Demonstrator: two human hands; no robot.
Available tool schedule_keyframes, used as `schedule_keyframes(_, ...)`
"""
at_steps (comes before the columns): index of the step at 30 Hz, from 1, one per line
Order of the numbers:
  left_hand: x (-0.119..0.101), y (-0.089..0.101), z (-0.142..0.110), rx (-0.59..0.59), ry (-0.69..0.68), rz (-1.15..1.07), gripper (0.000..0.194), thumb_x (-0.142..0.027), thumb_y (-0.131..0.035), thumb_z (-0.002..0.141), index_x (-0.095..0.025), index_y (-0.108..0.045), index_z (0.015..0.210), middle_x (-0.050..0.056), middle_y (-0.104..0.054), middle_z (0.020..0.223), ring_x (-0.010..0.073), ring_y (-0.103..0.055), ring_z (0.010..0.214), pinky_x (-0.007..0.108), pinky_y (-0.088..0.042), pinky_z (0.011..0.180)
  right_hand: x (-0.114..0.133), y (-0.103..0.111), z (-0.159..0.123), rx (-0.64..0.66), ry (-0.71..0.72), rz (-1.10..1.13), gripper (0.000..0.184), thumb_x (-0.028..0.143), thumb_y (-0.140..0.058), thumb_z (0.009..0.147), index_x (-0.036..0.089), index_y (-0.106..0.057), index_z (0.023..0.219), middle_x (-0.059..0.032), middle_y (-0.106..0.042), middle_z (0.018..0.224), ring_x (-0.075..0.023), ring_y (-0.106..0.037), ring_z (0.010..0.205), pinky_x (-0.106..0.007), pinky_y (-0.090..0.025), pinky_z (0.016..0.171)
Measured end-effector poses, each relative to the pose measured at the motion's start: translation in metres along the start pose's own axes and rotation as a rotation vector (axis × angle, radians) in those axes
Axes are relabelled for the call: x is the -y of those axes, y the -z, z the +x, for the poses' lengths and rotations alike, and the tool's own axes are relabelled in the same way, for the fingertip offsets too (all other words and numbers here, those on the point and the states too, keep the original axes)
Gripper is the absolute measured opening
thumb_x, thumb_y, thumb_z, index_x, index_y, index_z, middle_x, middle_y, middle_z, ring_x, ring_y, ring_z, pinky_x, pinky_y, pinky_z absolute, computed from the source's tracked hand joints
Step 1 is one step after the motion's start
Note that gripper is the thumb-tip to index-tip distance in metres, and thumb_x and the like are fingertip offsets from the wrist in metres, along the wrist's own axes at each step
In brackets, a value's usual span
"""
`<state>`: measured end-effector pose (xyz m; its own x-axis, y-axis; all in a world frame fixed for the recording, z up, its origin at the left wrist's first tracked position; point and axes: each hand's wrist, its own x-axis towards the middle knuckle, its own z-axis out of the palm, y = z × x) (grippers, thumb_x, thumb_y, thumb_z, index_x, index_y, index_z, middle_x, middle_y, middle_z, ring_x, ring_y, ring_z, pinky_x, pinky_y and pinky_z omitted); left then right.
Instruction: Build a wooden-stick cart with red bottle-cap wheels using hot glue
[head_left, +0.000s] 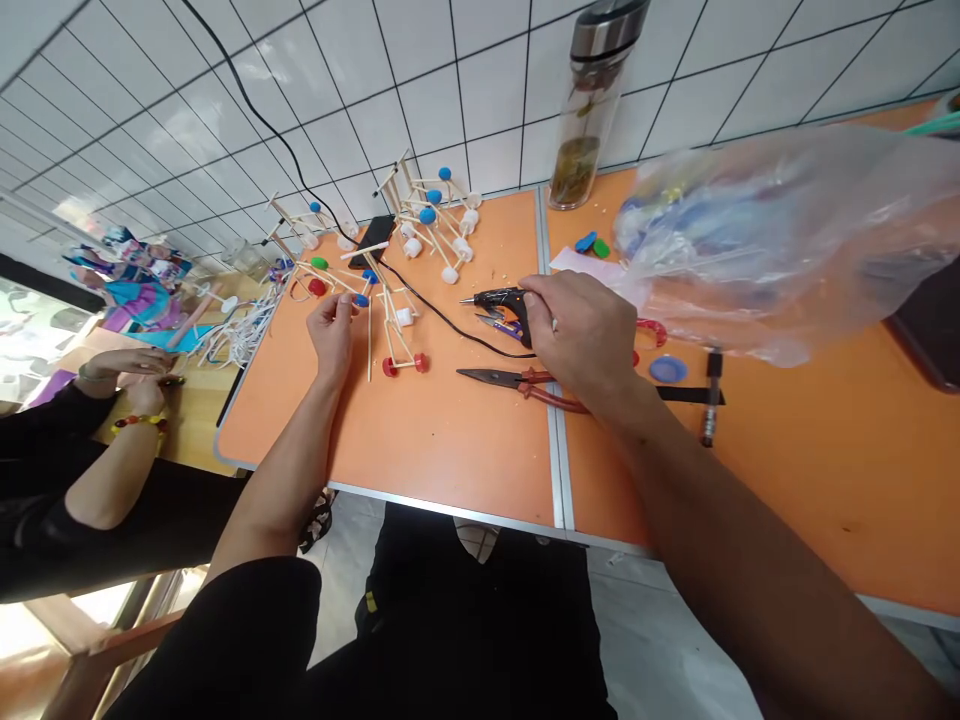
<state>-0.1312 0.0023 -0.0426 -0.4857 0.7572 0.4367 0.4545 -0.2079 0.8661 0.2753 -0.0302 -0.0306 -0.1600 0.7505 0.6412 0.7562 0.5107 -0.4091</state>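
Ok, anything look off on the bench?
The black cord of the glue gun in the right hand trails across the table and over the stick model by the left hand, where it could snag.

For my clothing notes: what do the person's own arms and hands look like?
The left hand and right hand are bare, with no gloves, and no watch or bracelet shows on either wrist. The left forearm is bare up to a black sleeve; the right forearm is bare to the frame's edge, no sleeve in view.
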Motion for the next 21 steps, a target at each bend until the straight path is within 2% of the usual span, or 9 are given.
schedule_keyframes(4, -0.001, 0.001, 0.001, -0.001, -0.008, 0.001, 0.025, -0.021, -0.079, 0.111, -0.022, -0.092, 0.09, 0.001, -0.076, 0.077, 0.0161, -0.066, 0.073, 0.029, -0.051, 0.078, -0.002, -0.001, 0.001, -0.01, -0.028, 0.002, 0.039, 0.022, -0.055, 0.12, 0.024, -0.091, 0.135, -0.0145, -0.094, 0.128, -0.0379, -0.087, 0.12, -0.052, -0.066, 0.103)
schedule_keyframes(10, 0.004, -0.003, -0.001, 0.004, -0.033, -0.028, 0.026, -0.025, -0.08, 0.11, -0.021, -0.092, 0.087, 0.003, -0.078, 0.078, 0.0171, -0.065, 0.071, 0.031, -0.048, 0.074, -0.004, -0.004, 0.001, -0.03, -0.061, 0.012, 0.037, 0.024, -0.058, 0.119, 0.025, -0.091, 0.135, -0.0156, -0.095, 0.132, -0.0386, -0.088, 0.123, -0.053, -0.067, 0.105)
schedule_keyframes(14, 0.007, -0.008, -0.003, 0.029, -0.073, -0.067, 0.029, -0.024, -0.078, 0.112, -0.022, -0.091, 0.086, 0.003, -0.08, 0.081, 0.0182, -0.068, 0.076, 0.031, -0.052, 0.079, -0.005, -0.003, -0.001, -0.034, -0.066, -0.005, 0.036, 0.029, -0.059, 0.119, 0.027, -0.092, 0.134, -0.0153, -0.096, 0.136, -0.0396, -0.089, 0.129, -0.053, -0.068, 0.109)
schedule_keyframes(18, 0.008, -0.014, -0.003, 0.034, -0.024, -0.106, 0.028, -0.018, -0.079, 0.112, -0.022, -0.09, 0.087, 0.002, -0.081, 0.082, 0.0179, -0.07, 0.078, 0.031, -0.054, 0.081, -0.007, 0.002, 0.001, -0.023, -0.124, -0.019, 0.036, 0.029, -0.059, 0.116, 0.028, -0.092, 0.131, -0.0158, -0.096, 0.137, -0.0403, -0.09, 0.131, -0.054, -0.068, 0.11)
schedule_keyframes(21, 0.012, -0.016, -0.001, 0.03, -0.011, -0.109, 0.031, -0.019, -0.08, 0.114, -0.022, -0.089, 0.085, 0.001, -0.082, 0.082, 0.0161, -0.07, 0.077, 0.03, -0.054, 0.081, -0.009, 0.009, 0.006, -0.014, -0.217, -0.049, 0.033, 0.031, -0.062, 0.114, 0.027, -0.091, 0.128, -0.0161, -0.096, 0.133, -0.041, -0.09, 0.126, -0.053, -0.067, 0.106)
